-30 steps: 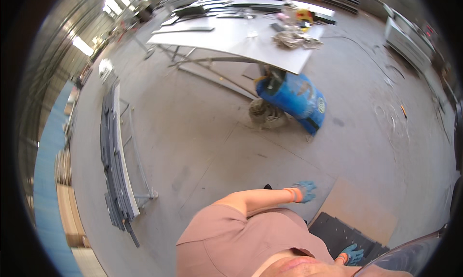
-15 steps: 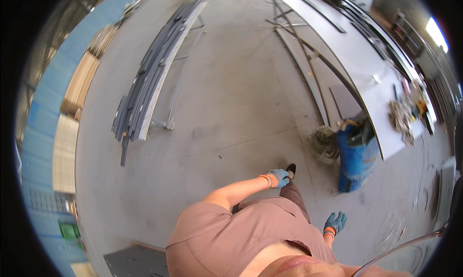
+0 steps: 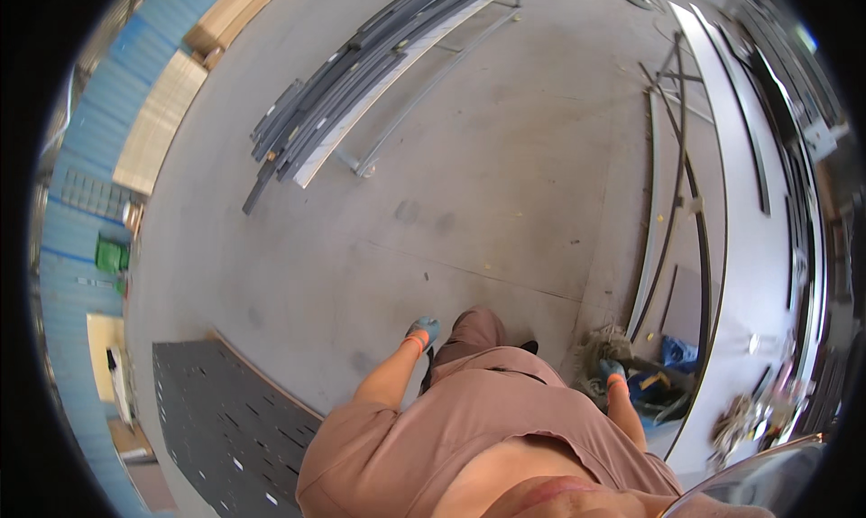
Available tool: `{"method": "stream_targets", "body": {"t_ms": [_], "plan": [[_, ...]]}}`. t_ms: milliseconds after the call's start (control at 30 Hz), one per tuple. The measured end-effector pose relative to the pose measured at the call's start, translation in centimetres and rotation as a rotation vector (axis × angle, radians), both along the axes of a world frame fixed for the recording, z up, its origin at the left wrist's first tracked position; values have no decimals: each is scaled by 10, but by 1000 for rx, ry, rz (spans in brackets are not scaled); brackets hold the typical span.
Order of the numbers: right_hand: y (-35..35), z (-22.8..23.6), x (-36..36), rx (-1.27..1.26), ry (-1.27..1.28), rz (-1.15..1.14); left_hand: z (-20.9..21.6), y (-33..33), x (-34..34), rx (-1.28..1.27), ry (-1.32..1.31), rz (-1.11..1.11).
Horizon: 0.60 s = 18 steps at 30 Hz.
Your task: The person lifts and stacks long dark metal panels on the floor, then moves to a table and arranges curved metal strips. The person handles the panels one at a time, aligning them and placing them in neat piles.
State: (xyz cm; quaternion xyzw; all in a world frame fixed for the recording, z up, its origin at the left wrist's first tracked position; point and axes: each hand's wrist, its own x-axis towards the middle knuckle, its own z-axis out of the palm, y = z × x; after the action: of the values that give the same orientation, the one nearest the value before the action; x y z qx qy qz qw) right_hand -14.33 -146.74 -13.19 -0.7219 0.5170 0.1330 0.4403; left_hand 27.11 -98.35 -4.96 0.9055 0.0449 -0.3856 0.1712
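Note:
My left hand (image 3: 422,330), in a blue glove with an orange cuff, hangs by my left thigh over the grey floor. Its fingers look loosely apart, and nothing shows in it. On the other side, my right hand (image 3: 613,371) wears a matching glove. It appears in front of a blue sack (image 3: 678,352) and dark bagged material, near the sheet-topped table (image 3: 762,275). Its fingers blend into that clutter, so their pose is unclear, and I cannot tell whether it touches anything.
Long dark grey bars (image 3: 361,72) lie on a stand ahead to the left. A dark slotted panel (image 3: 221,419) is at the lower left. Stacked boards (image 3: 161,121) lean along the blue wall. Under the table's edge runs a metal frame (image 3: 654,202).
The view has turned right and moved forward; the bars and table have shifted within it. My left hand has swung back, my right hand forward beside the blue sack. The dark panel shows more fully.

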Motion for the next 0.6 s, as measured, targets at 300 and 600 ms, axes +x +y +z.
{"method": "stream_targets", "body": {"t_ms": [300,600], "plan": [[-116,49,366,29,-218,-110,-46,5,136,0,204,-9],[-65,86,614,197,-60,202,7,-90,450,-186,-214,366]]}}
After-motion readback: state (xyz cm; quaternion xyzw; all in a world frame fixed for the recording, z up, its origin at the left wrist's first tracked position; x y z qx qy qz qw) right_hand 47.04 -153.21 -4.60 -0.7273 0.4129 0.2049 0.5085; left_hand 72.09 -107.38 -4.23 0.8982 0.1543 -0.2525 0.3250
